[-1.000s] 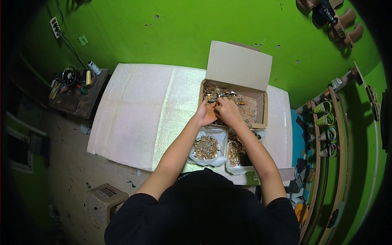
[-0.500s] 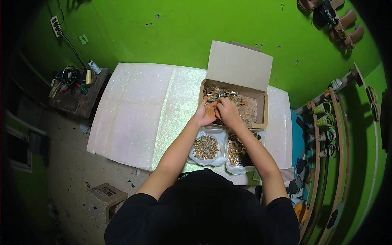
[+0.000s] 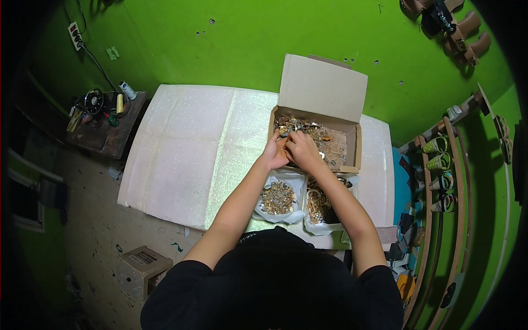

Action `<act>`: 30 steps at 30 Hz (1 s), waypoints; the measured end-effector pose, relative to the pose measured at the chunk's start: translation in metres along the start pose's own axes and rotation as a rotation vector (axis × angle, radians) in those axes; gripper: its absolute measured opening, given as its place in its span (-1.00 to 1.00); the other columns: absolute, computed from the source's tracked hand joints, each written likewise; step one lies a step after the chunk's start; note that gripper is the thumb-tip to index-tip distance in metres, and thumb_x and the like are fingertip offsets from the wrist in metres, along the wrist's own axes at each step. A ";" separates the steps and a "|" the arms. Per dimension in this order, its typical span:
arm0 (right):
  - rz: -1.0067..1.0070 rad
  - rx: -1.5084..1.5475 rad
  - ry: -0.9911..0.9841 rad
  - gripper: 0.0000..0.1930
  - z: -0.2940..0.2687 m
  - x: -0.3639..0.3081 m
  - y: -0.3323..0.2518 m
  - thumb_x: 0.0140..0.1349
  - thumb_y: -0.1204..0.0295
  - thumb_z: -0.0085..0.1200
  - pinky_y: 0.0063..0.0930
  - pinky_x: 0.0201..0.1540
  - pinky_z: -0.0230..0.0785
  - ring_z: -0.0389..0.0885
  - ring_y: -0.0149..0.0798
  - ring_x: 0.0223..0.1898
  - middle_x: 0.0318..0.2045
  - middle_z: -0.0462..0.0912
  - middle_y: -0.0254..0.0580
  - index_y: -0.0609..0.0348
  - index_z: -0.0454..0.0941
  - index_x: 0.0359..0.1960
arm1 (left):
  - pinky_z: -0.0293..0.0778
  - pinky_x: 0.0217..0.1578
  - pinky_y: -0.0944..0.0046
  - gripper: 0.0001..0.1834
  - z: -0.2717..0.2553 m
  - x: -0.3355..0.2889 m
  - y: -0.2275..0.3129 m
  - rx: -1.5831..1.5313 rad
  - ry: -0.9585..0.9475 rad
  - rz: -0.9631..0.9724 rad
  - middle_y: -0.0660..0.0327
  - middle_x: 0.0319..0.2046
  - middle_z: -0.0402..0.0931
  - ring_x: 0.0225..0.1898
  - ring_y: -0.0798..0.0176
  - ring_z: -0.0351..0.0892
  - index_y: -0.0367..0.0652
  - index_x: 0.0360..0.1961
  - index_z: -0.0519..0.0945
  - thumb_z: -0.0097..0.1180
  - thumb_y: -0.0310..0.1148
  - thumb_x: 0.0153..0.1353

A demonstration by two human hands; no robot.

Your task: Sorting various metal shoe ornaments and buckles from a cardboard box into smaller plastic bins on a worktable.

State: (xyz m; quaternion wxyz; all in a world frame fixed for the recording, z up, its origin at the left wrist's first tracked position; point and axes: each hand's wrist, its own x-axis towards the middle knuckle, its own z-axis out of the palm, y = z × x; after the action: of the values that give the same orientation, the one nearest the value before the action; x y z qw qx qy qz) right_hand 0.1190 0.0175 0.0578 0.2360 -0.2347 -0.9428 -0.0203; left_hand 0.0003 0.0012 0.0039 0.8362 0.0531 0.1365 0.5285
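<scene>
Over the near left part of an open cardboard box, my left hand is cupped palm up, its thumb apart. Small gold-coloured pieces appear to lie in its palm. My right hand bends over that palm with its fingers pinched together; what they grip is too small to make out. Mixed metal buckles and trims are heaped along the box's far and left side. Just below my hands, a white plastic-lined container holds small gold and silver pieces. Beside it, under my right forearm, another lined container holds larger gold-coloured pieces.
The box's lid stands raised towards the green wall. A glittery white sheet covers the table. Left is a small dark table with thread spools; a carton sits on the floor. A wooden rack with sandals stands right.
My right hand has shifted slightly left, closer over my left palm, and now covers more of it. The containers and box stay put.
</scene>
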 end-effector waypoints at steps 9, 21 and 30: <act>0.011 0.063 0.069 -0.88 0.001 0.006 -0.005 -0.27 0.45 0.05 -0.42 -0.40 0.18 0.33 -0.22 -0.38 -0.48 0.36 -0.23 0.16 0.42 -0.63 | 0.19 -0.04 0.11 -0.36 -0.004 0.001 0.001 0.016 0.018 0.008 0.06 -0.12 0.30 -0.06 0.12 0.28 -0.21 -0.10 0.28 -0.55 0.13 0.13; 0.006 0.044 -0.014 -0.87 0.003 0.011 -0.005 -0.30 0.46 0.06 -0.40 -0.39 0.21 0.34 -0.21 -0.38 -0.50 0.36 -0.22 0.19 0.44 -0.63 | 0.20 -0.05 0.10 -0.40 -0.005 0.001 0.002 0.019 0.016 0.001 0.08 -0.15 0.32 -0.06 0.13 0.29 -0.17 -0.14 0.31 -0.50 0.13 0.13; 0.126 0.090 0.054 -0.87 0.000 0.015 0.000 -0.27 0.44 0.03 -0.38 -0.35 0.25 0.36 -0.20 -0.34 -0.50 0.37 -0.20 0.22 0.46 -0.63 | 0.18 -0.04 0.15 -0.44 -0.013 0.004 0.000 -0.083 0.006 0.029 0.13 -0.18 0.33 -0.10 0.18 0.30 -0.16 -0.16 0.31 -0.47 0.09 0.14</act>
State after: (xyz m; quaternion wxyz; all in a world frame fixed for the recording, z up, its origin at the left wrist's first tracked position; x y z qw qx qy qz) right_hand 0.1073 0.0244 0.0648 0.2723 -0.2822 -0.9194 0.0308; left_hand -0.0019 0.0046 -0.0087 0.8294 0.0191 0.1161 0.5461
